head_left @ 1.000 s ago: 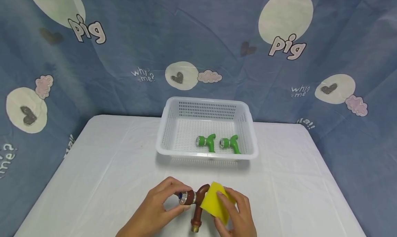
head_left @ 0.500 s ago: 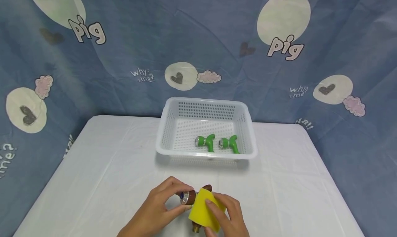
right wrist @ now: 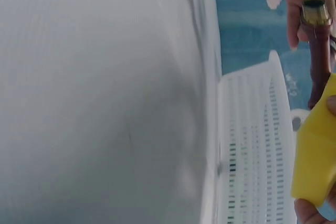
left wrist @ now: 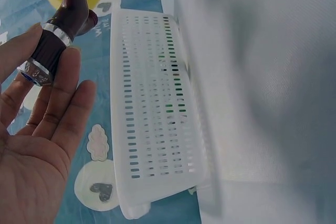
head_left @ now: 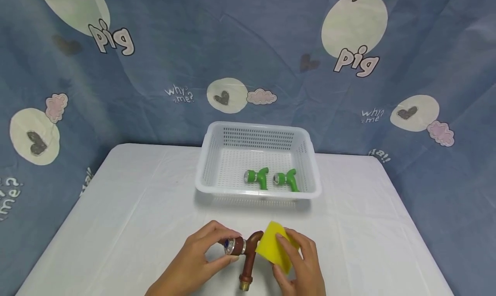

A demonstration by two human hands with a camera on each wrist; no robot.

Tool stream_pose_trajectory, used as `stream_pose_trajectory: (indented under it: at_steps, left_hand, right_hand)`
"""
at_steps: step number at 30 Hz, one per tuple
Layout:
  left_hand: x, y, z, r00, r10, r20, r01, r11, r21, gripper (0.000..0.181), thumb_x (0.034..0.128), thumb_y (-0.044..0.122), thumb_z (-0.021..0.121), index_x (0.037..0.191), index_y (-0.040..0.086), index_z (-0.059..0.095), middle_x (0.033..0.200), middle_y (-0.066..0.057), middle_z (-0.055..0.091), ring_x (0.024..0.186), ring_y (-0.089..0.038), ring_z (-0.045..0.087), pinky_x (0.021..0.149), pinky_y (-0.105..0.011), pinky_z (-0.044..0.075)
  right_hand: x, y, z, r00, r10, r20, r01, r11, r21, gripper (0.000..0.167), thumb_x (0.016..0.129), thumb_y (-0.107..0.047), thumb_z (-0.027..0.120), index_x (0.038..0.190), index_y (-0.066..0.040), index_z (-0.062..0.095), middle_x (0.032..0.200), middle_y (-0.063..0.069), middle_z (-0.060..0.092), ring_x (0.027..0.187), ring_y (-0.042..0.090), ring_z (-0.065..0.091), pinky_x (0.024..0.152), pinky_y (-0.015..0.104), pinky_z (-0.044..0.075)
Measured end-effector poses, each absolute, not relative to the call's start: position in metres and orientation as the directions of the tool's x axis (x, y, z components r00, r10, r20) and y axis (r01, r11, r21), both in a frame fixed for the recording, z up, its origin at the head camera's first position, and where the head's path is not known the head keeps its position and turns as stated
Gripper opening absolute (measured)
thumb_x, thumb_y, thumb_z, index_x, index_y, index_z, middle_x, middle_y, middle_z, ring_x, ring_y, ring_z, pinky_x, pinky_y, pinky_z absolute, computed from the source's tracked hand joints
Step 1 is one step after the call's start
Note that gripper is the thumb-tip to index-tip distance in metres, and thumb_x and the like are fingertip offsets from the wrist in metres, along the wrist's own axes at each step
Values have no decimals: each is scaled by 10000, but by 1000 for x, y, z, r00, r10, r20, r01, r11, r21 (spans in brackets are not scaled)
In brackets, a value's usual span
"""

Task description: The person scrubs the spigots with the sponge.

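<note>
A brown faucet (head_left: 249, 255) with a chrome-ended knob and a brass threaded end is held above the table's front. My left hand (head_left: 201, 255) pinches its knob between thumb and fingers; in the left wrist view the knob (left wrist: 48, 51) sits between the thumb and fingertips. A yellow sponge cloth (head_left: 276, 246) is pinched in my right hand (head_left: 300, 261), beside the faucet's spout. In the right wrist view the yellow cloth (right wrist: 315, 150) covers part of the faucet (right wrist: 319, 51), so I cannot tell whether they touch.
Behind the hands stands a white perforated basket (head_left: 257, 194). Inside it lie two green faucets, a left one (head_left: 257, 176) and a right one (head_left: 287, 179). A white cloth covers the table (head_left: 131, 227). A blue printed curtain (head_left: 155, 42) hangs behind and at the sides.
Half a second ago the yellow cloth lay over the faucet's body; now it is shifted right and up, and the body shows. The left hand's grip has stayed about the same.
</note>
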State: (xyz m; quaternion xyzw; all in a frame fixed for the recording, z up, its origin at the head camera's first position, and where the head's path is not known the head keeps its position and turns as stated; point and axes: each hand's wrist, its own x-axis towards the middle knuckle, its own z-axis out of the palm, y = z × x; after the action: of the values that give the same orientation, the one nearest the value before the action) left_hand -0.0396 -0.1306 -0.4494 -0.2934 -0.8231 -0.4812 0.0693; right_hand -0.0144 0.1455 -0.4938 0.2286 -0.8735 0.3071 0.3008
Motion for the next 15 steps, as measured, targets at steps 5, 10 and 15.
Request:
stream_pose_trajectory:
  at_steps: [5, 10, 15]
  left_hand:
    - [-39, -131, -450, -823, 417, 387, 543, 375, 751, 440, 904, 254, 841, 1298, 345, 665, 1123, 184, 598, 942, -30, 644, 841, -242, 590]
    - [-39, -130, -450, -835, 419, 356, 518, 381, 766, 444, 910, 262, 836, 1306, 359, 658, 1125, 187, 591, 953, -33, 640, 844, -277, 607]
    - [-39, -129, -448, -841, 427, 332, 498, 374, 782, 447, 917, 246, 829, 1308, 367, 652, 1146, 187, 590, 965, -39, 636, 855, -307, 615]
  right_hand:
    - [-13, 147, -491, -713, -199, 673, -586, 696, -415, 520, 1072, -502, 485, 1373, -114, 658, 1378, 137, 574, 1180, 271, 520, 1122, 145, 300]
    - [-5, 138, -488, -687, -274, 673, -640, 668, -380, 509, 1079, -491, 469, 1387, -126, 646, 1388, 137, 560, 1202, 256, 507, 1131, 161, 313]
    - [2, 129, -488, -663, -341, 667, -692, 620, -371, 478, 1088, -453, 489, 1417, -134, 629, 1419, 134, 550, 1221, 250, 505, 1142, 168, 326]
